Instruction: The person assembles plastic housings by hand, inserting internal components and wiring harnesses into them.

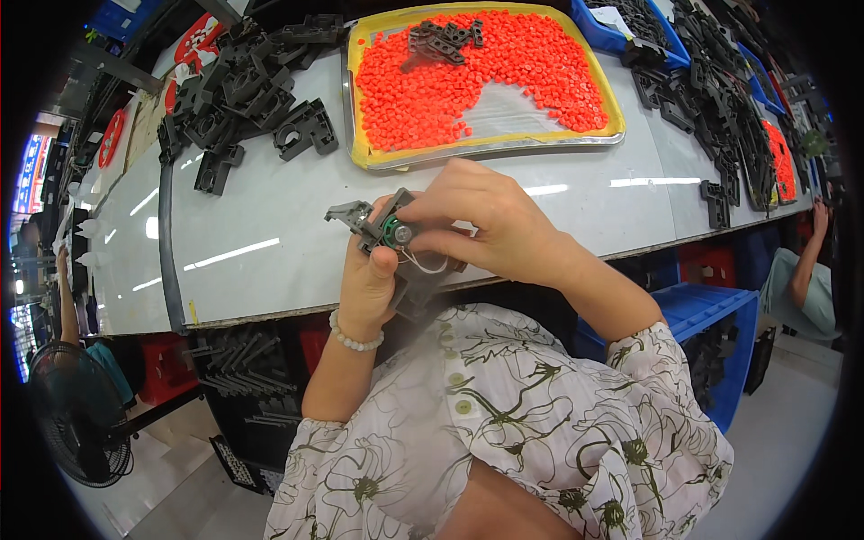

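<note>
Just over the table's front edge, my left hand is closed around a dark grey plastic bracket. A small round part with a green ring and a clear centre sits at the bracket's near side. The thumb and forefinger of my right hand press on this round part from the right. Below it a thin white wire loops out. More grey plastic hangs blurred beneath my hands. Part of the bracket is hidden by my fingers.
Beyond my hands a yellow-rimmed tray holds many small red pieces and a grey bracket. Grey brackets are piled at left and right. A blue bin stands far right; a fan is lower left.
</note>
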Demonstrator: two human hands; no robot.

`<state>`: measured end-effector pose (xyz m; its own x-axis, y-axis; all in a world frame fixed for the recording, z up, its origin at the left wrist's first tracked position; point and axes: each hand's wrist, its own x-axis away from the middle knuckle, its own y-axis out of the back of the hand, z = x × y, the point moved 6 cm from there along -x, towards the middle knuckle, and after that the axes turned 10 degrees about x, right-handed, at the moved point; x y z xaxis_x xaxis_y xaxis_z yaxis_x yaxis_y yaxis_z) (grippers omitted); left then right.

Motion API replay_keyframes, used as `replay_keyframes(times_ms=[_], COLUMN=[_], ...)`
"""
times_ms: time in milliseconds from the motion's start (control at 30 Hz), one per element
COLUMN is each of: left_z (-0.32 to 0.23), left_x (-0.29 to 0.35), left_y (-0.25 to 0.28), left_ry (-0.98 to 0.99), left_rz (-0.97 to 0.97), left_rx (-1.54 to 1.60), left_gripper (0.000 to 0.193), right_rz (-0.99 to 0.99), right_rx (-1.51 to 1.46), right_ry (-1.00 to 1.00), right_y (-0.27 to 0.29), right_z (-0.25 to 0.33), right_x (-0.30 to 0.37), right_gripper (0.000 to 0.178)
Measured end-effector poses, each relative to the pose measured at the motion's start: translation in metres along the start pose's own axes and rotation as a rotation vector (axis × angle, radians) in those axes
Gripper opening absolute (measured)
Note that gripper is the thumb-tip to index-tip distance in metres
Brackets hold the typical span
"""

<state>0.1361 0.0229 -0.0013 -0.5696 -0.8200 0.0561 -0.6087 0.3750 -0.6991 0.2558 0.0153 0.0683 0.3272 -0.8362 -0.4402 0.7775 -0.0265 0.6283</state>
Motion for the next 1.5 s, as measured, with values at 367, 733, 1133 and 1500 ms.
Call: replay_keyframes(times_ms=[367, 733, 1133, 1500], left_z=[0.002, 0.005, -0.012, -0.021], left_x=[0.001, 0.001, -0.002, -0.003], left_y=[-0.005, -0.004, -0.009, -0.003], left_ry=[0.028, 0.043, -0.117, -0.262], left_rz=[0.008, -0.018, -0.132, -0.171], left_rx=[-0.024, -0.024, -0.123, -0.179], left_gripper=[0.094, 0.097, 0.045, 0.039], right_rz=[-0.021, -0.119, -0.243, -0.113], right_rx=[0.008, 0.048, 0.139, 0.440], right_ry=[0.148, 0.262, 0.146, 0.219], right_y=[0.008, 0.010, 0.003, -0.003], right_z=[0.005, 0.006, 0.006, 0.030], right_x=[-0.003, 0.003, 0.008, 0.014], right_gripper=[0.030, 0.032, 0.029, 0.017])
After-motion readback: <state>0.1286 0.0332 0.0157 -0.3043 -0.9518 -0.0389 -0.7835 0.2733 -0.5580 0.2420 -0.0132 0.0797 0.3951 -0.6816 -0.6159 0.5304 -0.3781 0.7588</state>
